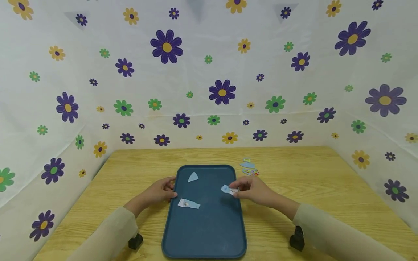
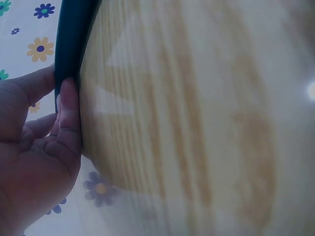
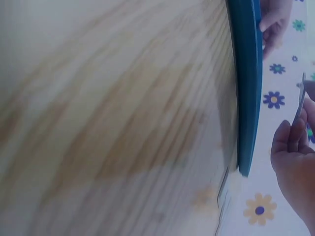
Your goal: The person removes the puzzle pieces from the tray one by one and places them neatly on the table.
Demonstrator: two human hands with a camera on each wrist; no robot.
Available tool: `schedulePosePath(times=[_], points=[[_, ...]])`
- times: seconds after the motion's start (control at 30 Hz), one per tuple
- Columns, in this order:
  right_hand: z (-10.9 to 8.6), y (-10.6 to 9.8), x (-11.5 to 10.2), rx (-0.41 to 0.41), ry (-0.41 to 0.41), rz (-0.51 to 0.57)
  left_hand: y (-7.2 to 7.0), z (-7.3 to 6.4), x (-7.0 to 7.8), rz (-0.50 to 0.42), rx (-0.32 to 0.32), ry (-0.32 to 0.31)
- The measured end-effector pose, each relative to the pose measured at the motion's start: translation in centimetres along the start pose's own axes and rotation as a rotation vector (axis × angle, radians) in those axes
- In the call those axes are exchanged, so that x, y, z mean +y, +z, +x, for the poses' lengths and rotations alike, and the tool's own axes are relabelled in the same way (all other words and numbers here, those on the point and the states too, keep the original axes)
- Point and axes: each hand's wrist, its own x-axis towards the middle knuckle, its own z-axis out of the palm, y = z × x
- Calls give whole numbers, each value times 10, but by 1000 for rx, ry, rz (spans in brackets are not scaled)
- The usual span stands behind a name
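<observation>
A dark blue rectangular tray [image 1: 205, 232] lies on the wooden table. My left hand [image 1: 160, 190] grips its left rim, thumb and fingers on either side of the tray edge [image 2: 74, 39] in the left wrist view. Over the tray's right part, my right hand [image 1: 254, 190] pinches a flat light-blue and white piece [image 1: 226, 189] between thumb and fingers. Edge-on, that thin piece [image 3: 299, 105] appears in the right wrist view, apart from the tray. On the tray are a pale blue triangular piece [image 1: 193, 177] and a long white-and-blue piece [image 1: 189, 204] with a small print.
Beyond the tray's right rim lie a multicoloured flat piece [image 1: 250, 172], a light-blue piece [image 1: 248, 165] and a small yellowish piece [image 1: 247, 160]. A flower-printed white cloth [image 1: 196, 79] encloses the table [image 1: 294, 170] at the back and sides.
</observation>
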Motion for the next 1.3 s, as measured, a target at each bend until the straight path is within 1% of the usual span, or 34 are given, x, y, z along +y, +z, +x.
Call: schedulePosePath(times=[0.13,0.3,0.37,0.53,0.77,0.87,1.03,1.3], points=[[-8,-10,3,-26,-51,-3,1,0,1,9,11,-10],[-17,-21,9,-62,-58,40,2,1,1,22,25,-15],[-21,-25,12,-75,-60,33,3,1,1,23,28,-20],[-28,-35,18,-92,-79,-2,2,0,0,11,14,-13],[-37,-46,29,-113,-97,-19,-1,3,-3,-3,-2,-1],[-40,-49,32,-130,-93,-17,-1,3,-3,-2,-3,-4],[-45,-54,34,-156,-58,-4,0,2,-2,-3,1,-10],[-48,-59,40,-186,-25,-5,1,2,-1,1,-2,-11]])
